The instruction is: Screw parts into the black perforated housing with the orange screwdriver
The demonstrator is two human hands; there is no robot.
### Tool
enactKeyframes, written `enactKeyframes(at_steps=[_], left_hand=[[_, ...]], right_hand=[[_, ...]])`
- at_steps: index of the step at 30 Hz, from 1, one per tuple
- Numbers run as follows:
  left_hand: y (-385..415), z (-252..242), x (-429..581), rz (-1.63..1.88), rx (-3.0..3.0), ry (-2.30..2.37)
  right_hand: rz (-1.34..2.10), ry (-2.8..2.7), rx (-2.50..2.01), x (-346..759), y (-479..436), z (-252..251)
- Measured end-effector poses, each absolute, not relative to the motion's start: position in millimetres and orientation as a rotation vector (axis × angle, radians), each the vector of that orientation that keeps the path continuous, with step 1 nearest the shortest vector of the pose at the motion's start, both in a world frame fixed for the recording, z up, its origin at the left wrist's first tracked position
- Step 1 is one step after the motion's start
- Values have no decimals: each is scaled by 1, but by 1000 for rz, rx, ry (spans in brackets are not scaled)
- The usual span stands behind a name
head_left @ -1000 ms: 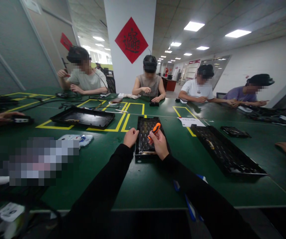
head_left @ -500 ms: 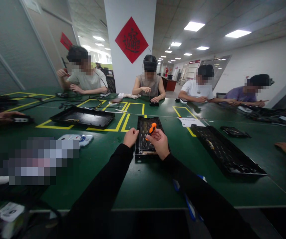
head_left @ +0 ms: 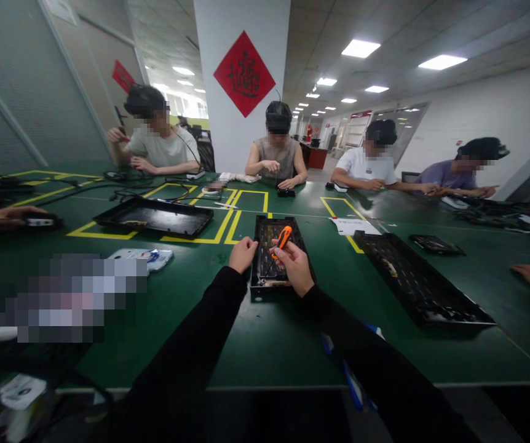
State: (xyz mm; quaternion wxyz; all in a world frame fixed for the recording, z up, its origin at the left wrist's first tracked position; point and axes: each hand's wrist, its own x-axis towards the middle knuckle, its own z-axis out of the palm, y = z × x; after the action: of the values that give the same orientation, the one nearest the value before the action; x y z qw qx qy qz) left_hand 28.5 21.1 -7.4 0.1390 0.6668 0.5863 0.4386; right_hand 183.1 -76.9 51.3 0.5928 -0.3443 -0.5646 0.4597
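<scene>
My right hand (head_left: pixel 296 268) is closed around an orange and black screwdriver (head_left: pixel 284 237), whose thin shaft slants down to the left into a black plastic tray (head_left: pixel 265 291). Its tip is too small to make out. With fingers bent in, my left hand (head_left: pixel 243 255) grips the tray's left rim. Inside lies a dark panel (head_left: pixel 269 246) with rows of small marks. A pale strip (head_left: pixel 278 283) runs along the near end of the tray, below the screwdriver.
Another black tray (head_left: pixel 424 283) lies to the right, beside a small black case (head_left: pixel 435 244). To the left rests a wider black tray (head_left: pixel 163 218). A blue and white tool (head_left: pixel 352 381) is near the table edge, under my right arm. Several people sit opposite.
The screwdriver's handle has turned slightly in my right hand and shows more orange. My left hand and the tray keep their places.
</scene>
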Motion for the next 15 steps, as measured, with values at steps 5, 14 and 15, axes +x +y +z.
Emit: enactKeyframes(at_steps=[5, 14, 15], left_hand=[[19, -6, 30, 1252, 1910, 1722], [22, -9, 28, 1271, 1932, 1692], [23, -9, 28, 1273, 1935, 1690]], right_hand=[[1053, -1331, -808, 183, -76, 49], [1028, -1353, -758, 184, -71, 47], [1028, -1326, -729, 184, -70, 46]])
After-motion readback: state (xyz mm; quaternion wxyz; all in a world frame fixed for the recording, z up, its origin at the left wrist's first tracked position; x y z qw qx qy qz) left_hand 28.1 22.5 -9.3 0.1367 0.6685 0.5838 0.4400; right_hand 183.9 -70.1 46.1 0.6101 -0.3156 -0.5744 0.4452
